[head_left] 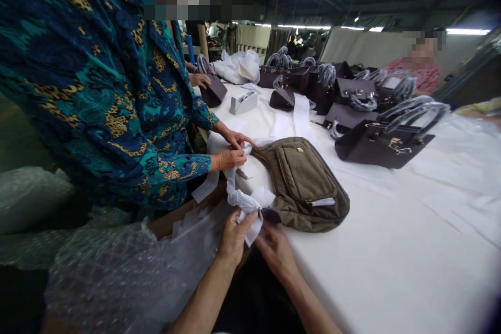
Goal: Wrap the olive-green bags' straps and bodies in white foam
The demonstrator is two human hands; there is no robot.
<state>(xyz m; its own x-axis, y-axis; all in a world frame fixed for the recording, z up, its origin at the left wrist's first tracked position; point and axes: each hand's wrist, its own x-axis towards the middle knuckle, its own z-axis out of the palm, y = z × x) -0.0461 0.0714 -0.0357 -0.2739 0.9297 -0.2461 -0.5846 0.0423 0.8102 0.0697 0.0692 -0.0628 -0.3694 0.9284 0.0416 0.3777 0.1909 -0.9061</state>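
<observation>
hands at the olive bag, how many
4: the person's left hand and right hand grip the white wrapping at the near end of the olive bag; a co-worker's far hand and near hand hold the other end.

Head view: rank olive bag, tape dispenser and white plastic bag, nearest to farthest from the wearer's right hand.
1. Olive bag, just beside the right hand, which pinches white paper on its strap.
2. Tape dispenser, mid-table beyond.
3. White plastic bag, far end.

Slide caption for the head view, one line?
Left hand and right hand pinch white wrap by the olive bag; a co-worker's hands grip its far end.
</observation>
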